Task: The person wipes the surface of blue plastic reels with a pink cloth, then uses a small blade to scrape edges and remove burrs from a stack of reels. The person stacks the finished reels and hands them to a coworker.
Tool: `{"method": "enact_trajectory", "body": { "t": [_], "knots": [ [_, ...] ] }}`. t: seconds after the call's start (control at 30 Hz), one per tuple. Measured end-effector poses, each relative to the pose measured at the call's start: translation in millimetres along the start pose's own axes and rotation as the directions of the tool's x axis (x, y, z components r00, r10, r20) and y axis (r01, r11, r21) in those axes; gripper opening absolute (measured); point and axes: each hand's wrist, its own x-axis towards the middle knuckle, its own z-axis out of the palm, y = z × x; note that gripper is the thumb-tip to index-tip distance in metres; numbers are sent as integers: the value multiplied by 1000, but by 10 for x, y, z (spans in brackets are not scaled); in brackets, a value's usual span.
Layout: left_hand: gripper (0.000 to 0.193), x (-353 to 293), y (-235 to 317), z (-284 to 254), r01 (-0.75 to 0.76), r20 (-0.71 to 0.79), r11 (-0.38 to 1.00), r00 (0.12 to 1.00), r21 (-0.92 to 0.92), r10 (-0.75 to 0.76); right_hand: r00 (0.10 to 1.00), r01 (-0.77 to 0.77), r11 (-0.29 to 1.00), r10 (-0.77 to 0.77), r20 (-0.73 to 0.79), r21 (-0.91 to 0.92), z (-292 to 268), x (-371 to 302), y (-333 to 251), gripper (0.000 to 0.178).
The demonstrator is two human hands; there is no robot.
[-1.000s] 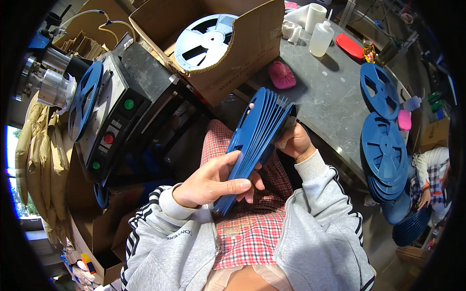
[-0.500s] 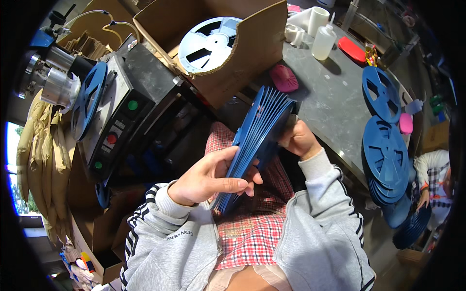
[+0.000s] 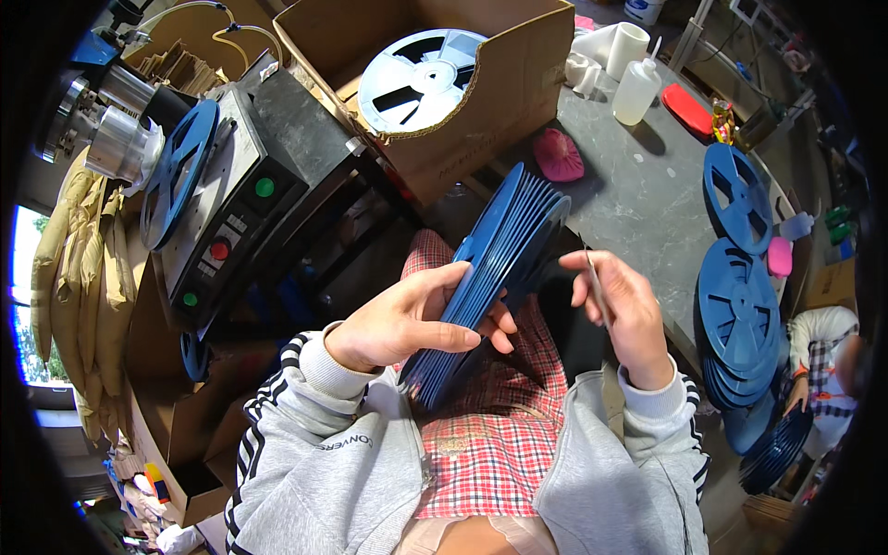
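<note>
My left hand point(image 3: 416, 316) is closed round a tilted stack of blue plastic reels point(image 3: 495, 264), thumb across the near edges and fingertips showing on the far side. The reels stand edge-on above my lap, their rims slightly fanned at the top. To the right of the stack, and apart from it, my right hand point(image 3: 622, 310) pinches a thin, flat, blade-like strip point(image 3: 593, 282). Its exact kind is hard to make out.
At left stands a black machine point(image 3: 242, 208) with buttons and a blue reel point(image 3: 182, 171) mounted on it. A cardboard box point(image 3: 499, 111) ahead holds a white reel point(image 3: 421, 81). The grey table point(image 3: 629, 190) bears a squeeze bottle point(image 3: 636, 92) and blue reels point(image 3: 738, 301); a co-worker's hand point(image 3: 795, 393) touches reels beyond.
My right hand has drawn away from the stack to the right, and the thin strip now shows in its fingers. My left hand keeps its hold on the reels. The view has shifted slightly.
</note>
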Motion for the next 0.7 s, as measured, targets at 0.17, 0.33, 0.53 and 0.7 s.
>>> {"method": "enact_trajectory", "body": {
  "t": [0.17,0.33,0.53,0.7],
  "knots": [
    [52,-7,46,43,53,1,990,999,-128,-54,994,9,999,-13,112,40,268,-266,-110,25],
    [54,9,29,80,37,-98,988,994,-153,-53,986,167,984,-166,32,-61,374,-255,-104,35],
    [58,6,32,80,56,-97,986,993,-156,-71,954,295,942,-298,3,-160,375,-181,-51,35],
    [54,8,36,76,21,-24,988,999,-155,-25,949,315,935,-310,53,-161,370,-180,-55,35]
  ]
}}
